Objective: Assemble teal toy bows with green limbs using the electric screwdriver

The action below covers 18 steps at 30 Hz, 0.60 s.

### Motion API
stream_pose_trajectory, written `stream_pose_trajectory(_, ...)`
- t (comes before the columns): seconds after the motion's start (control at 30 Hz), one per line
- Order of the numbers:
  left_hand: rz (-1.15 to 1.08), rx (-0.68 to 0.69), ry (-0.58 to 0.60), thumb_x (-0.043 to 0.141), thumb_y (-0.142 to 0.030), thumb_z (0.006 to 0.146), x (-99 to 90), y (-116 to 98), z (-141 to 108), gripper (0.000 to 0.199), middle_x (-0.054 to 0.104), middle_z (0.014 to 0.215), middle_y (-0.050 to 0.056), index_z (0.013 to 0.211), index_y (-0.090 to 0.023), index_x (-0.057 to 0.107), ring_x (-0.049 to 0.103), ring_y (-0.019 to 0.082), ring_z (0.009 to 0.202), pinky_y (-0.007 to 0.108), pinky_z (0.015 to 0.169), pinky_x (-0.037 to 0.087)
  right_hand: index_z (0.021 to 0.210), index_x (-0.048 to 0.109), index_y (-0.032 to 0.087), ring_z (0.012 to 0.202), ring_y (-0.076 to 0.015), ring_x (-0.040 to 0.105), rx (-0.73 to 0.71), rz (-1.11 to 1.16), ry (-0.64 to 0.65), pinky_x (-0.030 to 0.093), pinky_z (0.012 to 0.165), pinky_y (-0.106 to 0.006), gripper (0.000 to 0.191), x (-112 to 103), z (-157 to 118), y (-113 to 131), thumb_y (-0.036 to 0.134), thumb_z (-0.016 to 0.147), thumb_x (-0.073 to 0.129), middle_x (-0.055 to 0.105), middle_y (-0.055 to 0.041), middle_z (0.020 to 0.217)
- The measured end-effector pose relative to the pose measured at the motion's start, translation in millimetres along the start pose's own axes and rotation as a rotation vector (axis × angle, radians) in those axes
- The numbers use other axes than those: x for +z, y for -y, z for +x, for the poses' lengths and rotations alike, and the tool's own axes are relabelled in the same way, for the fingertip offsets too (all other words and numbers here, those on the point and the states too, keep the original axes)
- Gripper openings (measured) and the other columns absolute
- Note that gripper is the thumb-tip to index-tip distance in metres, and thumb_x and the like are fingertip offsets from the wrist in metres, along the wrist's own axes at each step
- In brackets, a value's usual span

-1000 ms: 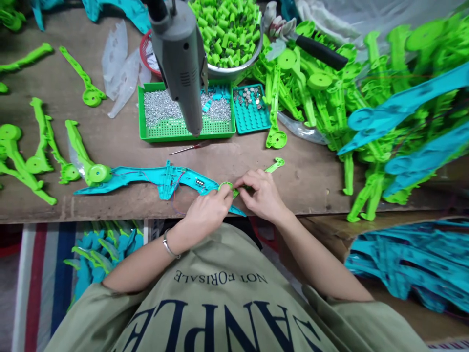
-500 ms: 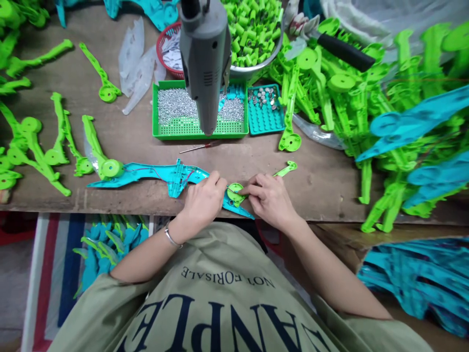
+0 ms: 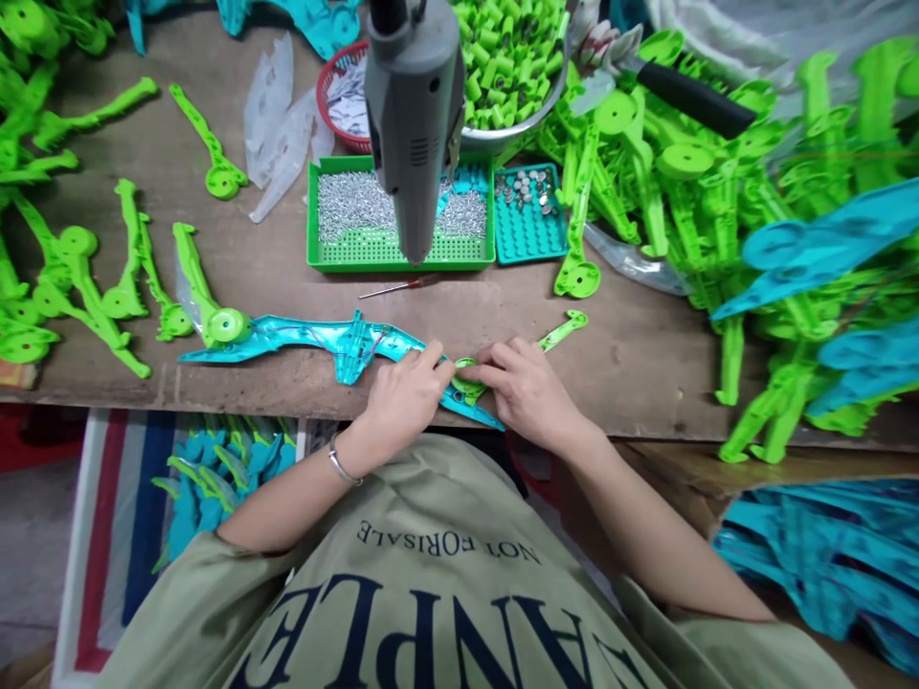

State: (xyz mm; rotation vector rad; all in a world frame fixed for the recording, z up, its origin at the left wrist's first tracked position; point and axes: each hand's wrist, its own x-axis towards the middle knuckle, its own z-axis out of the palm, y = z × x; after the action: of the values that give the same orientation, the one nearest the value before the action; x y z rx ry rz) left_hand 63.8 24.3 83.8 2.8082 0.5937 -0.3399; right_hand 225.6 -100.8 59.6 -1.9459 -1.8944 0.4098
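A long blue plastic shell (image 3: 302, 332) with thin reddish wires lies along the front of the workbench. My left hand (image 3: 408, 390) is closed over its right part, fingertips bent toward a round green end. That disc belongs to a green plastic arm (image 3: 564, 330), which slants away behind my other hand. With fingers curled together, my right hand (image 3: 532, 394) presses at the disc and covers much of it. Whatever small piece lies between the fingertips is hidden. At the shell's left end sits another green arm (image 3: 227, 325) with a round hub.
A grey electric screwdriver (image 3: 416, 124) hangs over a green screw tray (image 3: 402, 266). Beside it is a blue tray (image 3: 531, 251) of small metal discs. A thin screwdriver (image 3: 394, 287) lies in front. Green parts (image 3: 667, 158) pile up right; a red basket (image 3: 331, 72) stands behind.
My fingertips have come closer together over the green disc and cover more of it. The whole view has shifted slightly; the shell stays in place on the bench.
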Motion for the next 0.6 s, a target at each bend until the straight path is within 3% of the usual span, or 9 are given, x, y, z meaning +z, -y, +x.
stream_pose_trajectory(0.23,-0.045,0.103,0.031,0.041,-0.02,0.105,-8.9,15.1,-10.5,0.028,0.06,0.107,0.01,0.099,-0.018,0.068,0.059,0.017,0.077,0.028,0.058,0.039,0.108,0.076,0.02,0.081,-0.0227,0.043,-0.084,-0.136,0.028,0.028,0.071,-0.037,0.034,-3.2,4.9,3.6,0.004,0.093,0.05,0.063,-0.0071,0.084)
stream_pose_trajectory(0.43,-0.016,0.072,0.098,0.04,-0.022,0.105,-8.5,13.4,-7.2,0.031,0.062,0.101,0.01,0.095,-0.016,0.07,0.058,0.017,0.069,0.03,0.055,0.036,0.122,0.071,0.024,0.08,-0.0227,0.042,-0.131,-0.197,0.081,0.026,0.07,-0.036,0.043,-8.9,7.8,6.6,0.002,0.09,0.051,0.063,-0.0059,0.087)
stream_pose_trajectory(0.6,-0.036,0.031,0.055,0.043,-0.02,0.105,-9.3,16.9,-6.6,0.026,0.064,0.101,0.01,0.101,-0.014,0.068,0.061,0.019,0.073,0.03,0.059,0.041,0.123,0.072,0.027,0.081,-0.0223,0.042,-0.128,-0.205,0.151,0.025,0.07,-0.035,0.042,-12.8,11.0,6.9,0.006,0.09,0.058,0.063,-0.0057,0.088)
